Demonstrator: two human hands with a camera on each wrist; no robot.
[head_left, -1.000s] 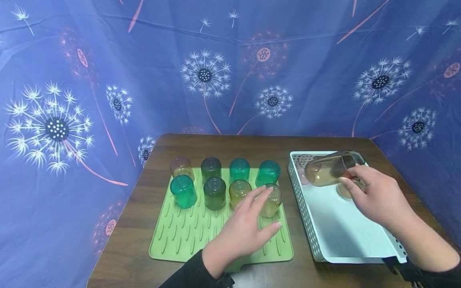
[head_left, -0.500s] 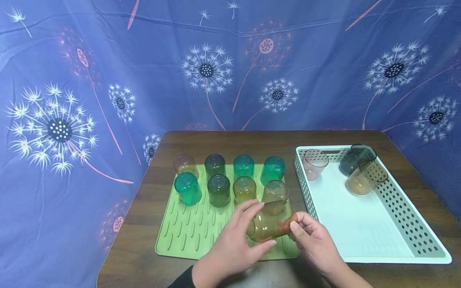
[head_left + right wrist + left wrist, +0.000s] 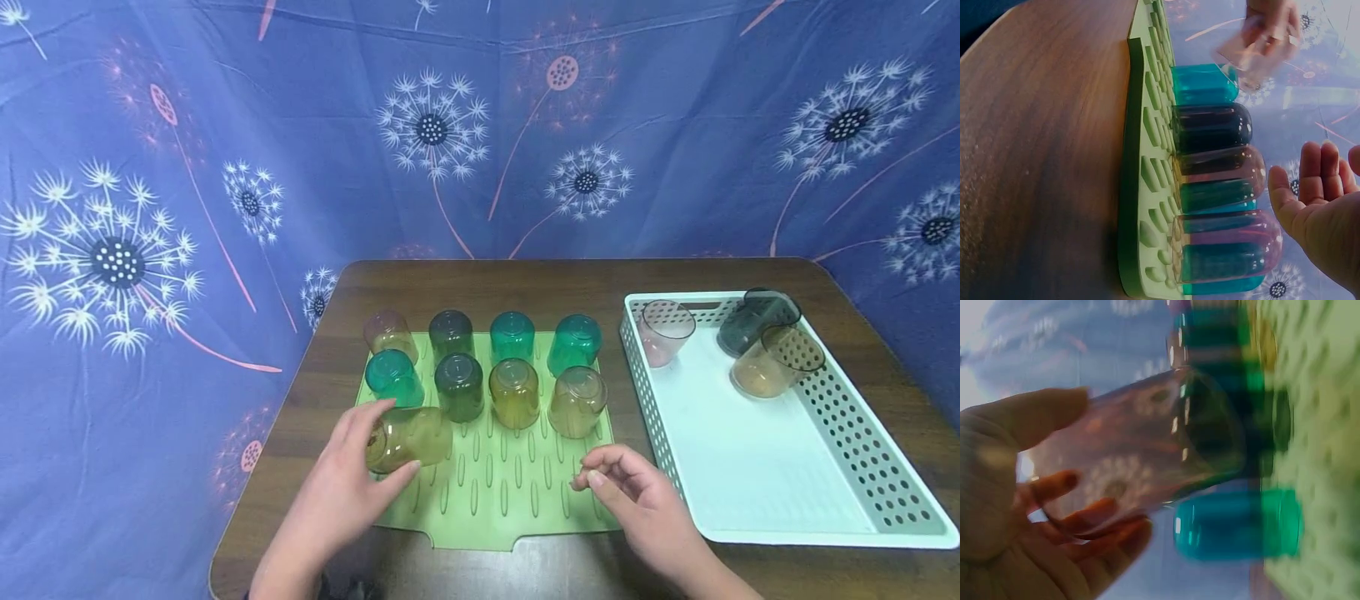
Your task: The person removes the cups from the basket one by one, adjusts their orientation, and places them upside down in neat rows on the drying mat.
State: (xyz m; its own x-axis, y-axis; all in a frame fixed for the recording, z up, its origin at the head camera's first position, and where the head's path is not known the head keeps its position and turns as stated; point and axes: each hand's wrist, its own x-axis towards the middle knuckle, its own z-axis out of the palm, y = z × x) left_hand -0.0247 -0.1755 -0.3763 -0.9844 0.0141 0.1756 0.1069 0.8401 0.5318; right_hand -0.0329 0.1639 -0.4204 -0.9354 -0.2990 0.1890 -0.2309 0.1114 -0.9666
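A clear amber-tinted glass (image 3: 423,435) lies sideways in my left hand (image 3: 333,479), held between thumb and fingers above the left front of the green drying mat (image 3: 487,508). In the left wrist view this glass (image 3: 1129,444) looks pinkish, its far end pointing toward the mat. My right hand (image 3: 637,504) holds nothing; its fingers are loosely bent over the mat's right front. Behind the hands, two rows of upside-down glasses stand on the mat. Its front row runs from a teal glass (image 3: 395,379) through a grey glass (image 3: 459,387) to two amber glasses (image 3: 514,393).
To the right is a pale mint perforated tray (image 3: 772,533). In its far part are a pink glass (image 3: 665,333), a dark grey glass (image 3: 738,329) and an amber glass (image 3: 765,371). A blue dandelion-print cloth (image 3: 480,167) hangs behind the wooden table (image 3: 555,283).
The amber glass came from the tray in my right hand, then passed to my left hand. My left hand has carried it leftward over the mat; my right hand has let go.
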